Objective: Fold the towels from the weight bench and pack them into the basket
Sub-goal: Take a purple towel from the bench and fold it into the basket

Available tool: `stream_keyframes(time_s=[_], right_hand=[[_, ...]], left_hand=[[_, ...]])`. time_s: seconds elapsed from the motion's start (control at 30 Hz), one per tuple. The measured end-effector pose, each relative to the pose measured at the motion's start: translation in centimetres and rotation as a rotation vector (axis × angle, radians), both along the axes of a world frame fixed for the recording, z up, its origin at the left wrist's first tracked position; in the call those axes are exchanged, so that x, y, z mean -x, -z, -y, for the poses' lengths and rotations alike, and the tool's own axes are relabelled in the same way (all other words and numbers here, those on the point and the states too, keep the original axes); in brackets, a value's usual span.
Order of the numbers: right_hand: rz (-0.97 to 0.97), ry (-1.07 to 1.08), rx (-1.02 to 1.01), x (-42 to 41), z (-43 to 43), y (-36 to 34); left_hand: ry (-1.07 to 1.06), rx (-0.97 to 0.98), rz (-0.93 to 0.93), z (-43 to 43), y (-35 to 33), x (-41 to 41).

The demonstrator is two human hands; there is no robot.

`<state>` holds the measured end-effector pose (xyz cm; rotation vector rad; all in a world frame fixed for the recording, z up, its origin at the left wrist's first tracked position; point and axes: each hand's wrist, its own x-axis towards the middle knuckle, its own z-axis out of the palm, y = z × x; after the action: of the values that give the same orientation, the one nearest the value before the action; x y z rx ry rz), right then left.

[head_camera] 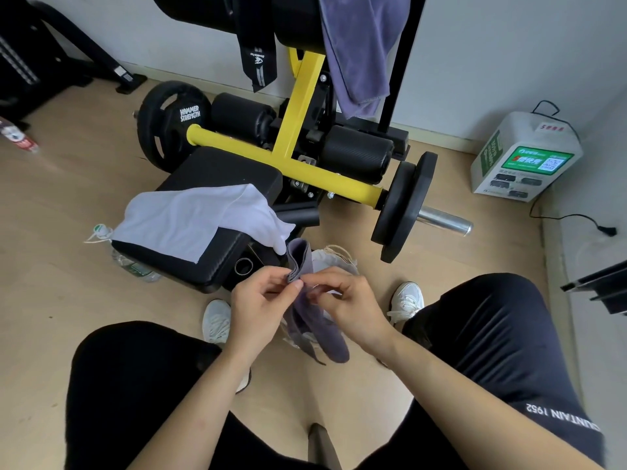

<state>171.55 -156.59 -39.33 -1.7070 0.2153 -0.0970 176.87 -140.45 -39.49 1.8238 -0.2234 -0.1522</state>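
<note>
Black-padded, yellow-framed weight bench bears a large purple terry towel draped from its top and a white cloth towel across its seat. A small grey-purple towel hangs in mid-air, its folded top pinched by left hand and right hand.

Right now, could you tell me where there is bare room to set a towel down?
Bare floor lies left of the bench pad and between the weight plate and charging box. Crowded straight ahead: left hand and right hand pinch the grey towel over the basket.
</note>
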Motion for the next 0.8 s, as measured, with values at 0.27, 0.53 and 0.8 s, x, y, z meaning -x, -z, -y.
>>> stream_keyframes(time_s=[0.27, 0.53, 0.8], right_hand=[[-0.087, -0.073, 0.134, -2.5, 4.9, 0.6], [-0.135, -0.225, -0.011, -3.5, 5.6, 0.6], [0.006, -0.127, -0.178, -3.1, 5.1, 0.0]], left_hand=[[0.232, -0.016, 0.051, -3.1, -0.5, -1.1], [0.174, 0.022, -0.009, -4.5, -0.9, -1.7], [0.005, -0.102, -0.021, -4.7, -0.1, -2.4]])
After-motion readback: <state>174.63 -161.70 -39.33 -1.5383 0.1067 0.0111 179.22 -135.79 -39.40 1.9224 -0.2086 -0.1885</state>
